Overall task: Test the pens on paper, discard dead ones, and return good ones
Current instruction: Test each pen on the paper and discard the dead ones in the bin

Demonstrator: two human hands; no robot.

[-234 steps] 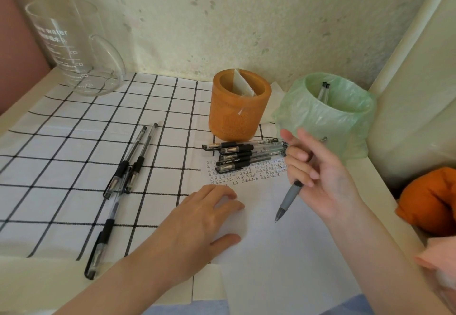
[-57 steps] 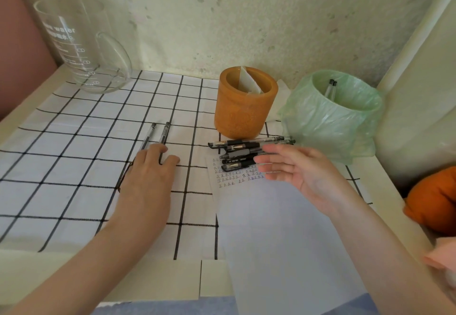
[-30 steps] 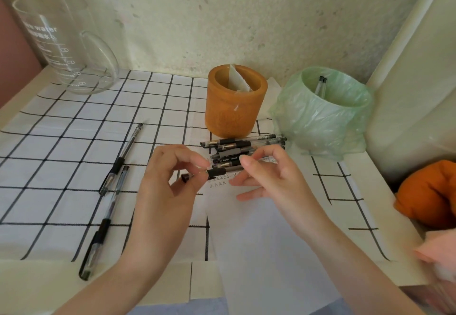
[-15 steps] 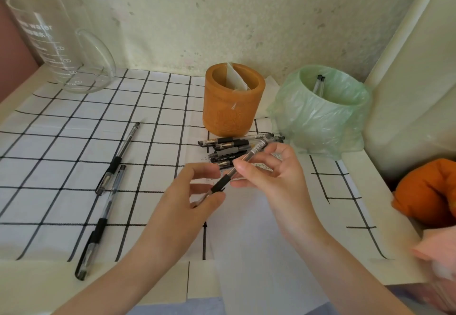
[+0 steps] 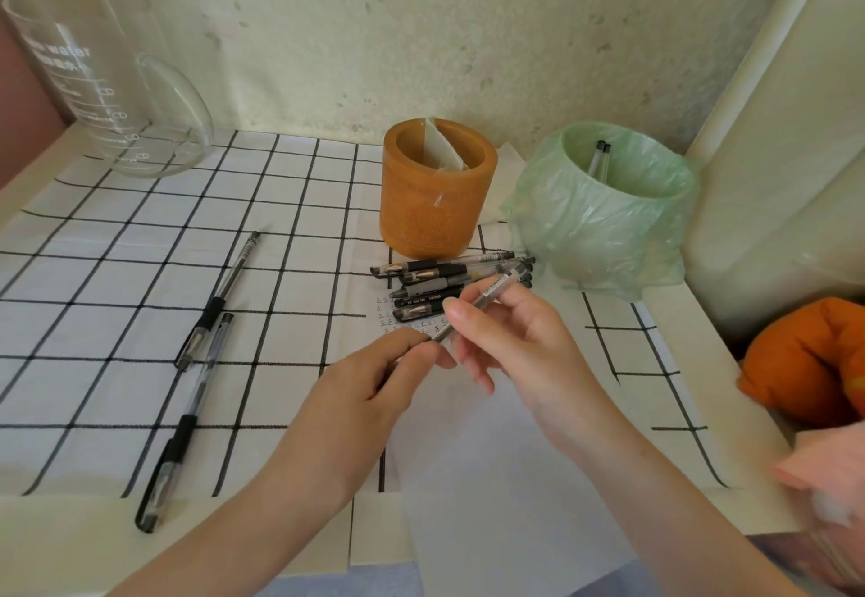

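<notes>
Both hands hold one clear-barrelled pen slantwise above the white test paper. My right hand pinches its upper barrel. My left hand pinches the lower end, which its fingers hide. Several black-grip pens lie in a pile at the paper's top edge, over small written marks. Behind them stands the orange pen holder. To its right, the green-bagged bin has two pens inside. Two more pens lie on the checked cloth to the left.
A large glass measuring jug stands at the back left against the wall. An orange cloth object and something pink sit off the table's right edge. A pale panel rises behind the bin.
My left hand took a pen from the left group and brought it to my right hand. The pen has tilted from level to slanted, and my left fingers now cover its lower end.
</notes>
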